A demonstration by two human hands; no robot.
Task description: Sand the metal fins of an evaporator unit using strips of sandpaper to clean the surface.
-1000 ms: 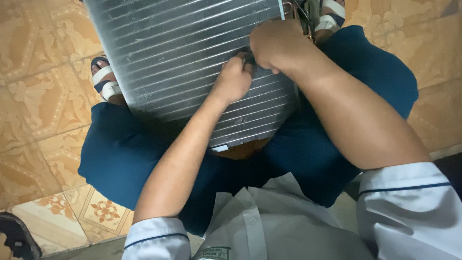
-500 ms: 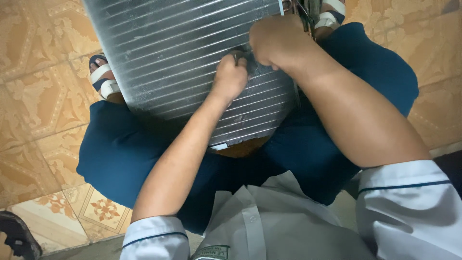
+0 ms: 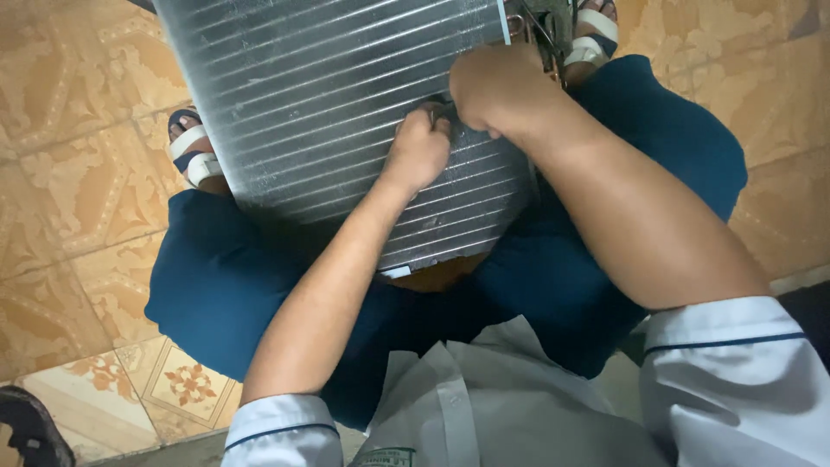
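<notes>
Finned coil panel (image 3: 328, 112) in the upper centre of frame, resting across the lap. Left hand (image 3: 418, 154) and right hand (image 3: 497, 91) both fisted, touching, pinching something small and dark on its fins; can't tell what.

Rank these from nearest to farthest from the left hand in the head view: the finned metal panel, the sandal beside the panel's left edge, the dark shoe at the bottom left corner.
Measured from the left hand:
1. Finned metal panel: directly under the hand, which rests on it.
2. White-strapped sandal: to the left, at the panel's left edge.
3. Dark shoe: far down in the bottom left corner, on the tiled floor.
</notes>
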